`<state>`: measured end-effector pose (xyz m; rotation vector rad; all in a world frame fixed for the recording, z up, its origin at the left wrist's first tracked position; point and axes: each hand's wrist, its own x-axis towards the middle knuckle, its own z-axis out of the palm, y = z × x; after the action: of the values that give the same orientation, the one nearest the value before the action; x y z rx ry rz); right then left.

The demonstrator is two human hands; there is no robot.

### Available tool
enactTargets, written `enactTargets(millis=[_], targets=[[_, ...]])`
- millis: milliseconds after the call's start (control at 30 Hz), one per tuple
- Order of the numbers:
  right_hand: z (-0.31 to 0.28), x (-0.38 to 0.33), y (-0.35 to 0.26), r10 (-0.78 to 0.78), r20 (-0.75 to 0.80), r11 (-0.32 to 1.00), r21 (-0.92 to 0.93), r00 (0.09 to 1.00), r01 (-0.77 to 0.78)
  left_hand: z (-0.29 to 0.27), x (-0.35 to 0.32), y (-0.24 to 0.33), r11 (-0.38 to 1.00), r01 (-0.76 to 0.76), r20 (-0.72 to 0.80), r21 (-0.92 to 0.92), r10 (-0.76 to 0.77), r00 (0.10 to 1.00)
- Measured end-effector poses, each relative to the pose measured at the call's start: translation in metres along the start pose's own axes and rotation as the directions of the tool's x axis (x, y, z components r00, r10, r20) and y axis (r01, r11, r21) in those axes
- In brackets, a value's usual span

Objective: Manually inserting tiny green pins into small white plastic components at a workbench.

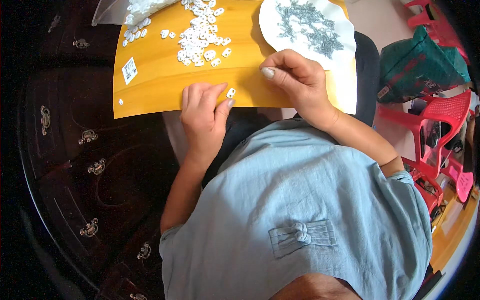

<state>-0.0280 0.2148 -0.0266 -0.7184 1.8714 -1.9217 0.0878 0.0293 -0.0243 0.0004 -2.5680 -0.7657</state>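
Head view shows a person at an orange-yellow table (155, 95) across the upper middle of the frame. Near the table's lower edge, just above the middle of the frame, a single small white piece with holes (231, 93) sits between the thumb tip and index fingertip of the left hand (204, 117). That hand's thumb and index finger stand a narrow gap apart, the other fingers curled; I cannot tell whether the fingertips press on the piece. To its right, the right hand (307, 87) is raised near the lower left rim of a white wavy-edged plate (268, 25), its thumb and index finger bent close together; whether they pinch anything cannot be made out.

Many small grey screw-like parts (327, 42) lie scattered on the plate at upper right of centre. A loose heap of white pieces (192, 45) lies at upper centre, and a clear bag (112, 11) with more white pieces is at the upper left, several of them spilled beside it. Below these, a white printed label (129, 71) lies toward the table's left edge.

Dark drawers (125, 135) with metal handles fill the left of the frame; a green bag (425, 67) and red chairs (446, 120) stand at the right.
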Motion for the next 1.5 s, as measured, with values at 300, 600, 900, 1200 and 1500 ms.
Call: enactTargets(millis=[300, 600, 900, 1200, 1500], targets=[[-0.001, -0.004, 0.004, -0.013, 0.038, 0.998, -0.068, 0.999, 0.015, -0.001, -0.009, -0.003, 0.977, -0.127, 0.138, 0.169, 0.104, 0.985], [0.002, -0.005, 0.005, -0.023, 0.062, 0.992, -0.12, 0.998, 0.03, 0.007, -0.018, -0.011, 0.966, -0.198, 0.012, 0.164, 0.198, 0.98], [0.006, -0.005, 0.002, -0.01, 0.071, 0.992, -0.126, 0.997, 0.019, 0.003, -0.007, -0.007, 0.986, -0.019, -0.067, -0.164, 0.008, 0.998], [0.025, 0.004, -0.022, -0.252, 0.108, 0.935, -0.227, 0.962, 0.271, 0.006, 0.011, 0.015, 0.863, 0.185, 0.011, -0.47, -0.204, 0.979], [0.028, 0.003, -0.017, 0.016, 0.037, 0.973, 0.23, 0.999, -0.024, 0.02, 0.01, 0.039, 0.617, 0.209, -0.09, -0.759, -0.417, 0.904]])
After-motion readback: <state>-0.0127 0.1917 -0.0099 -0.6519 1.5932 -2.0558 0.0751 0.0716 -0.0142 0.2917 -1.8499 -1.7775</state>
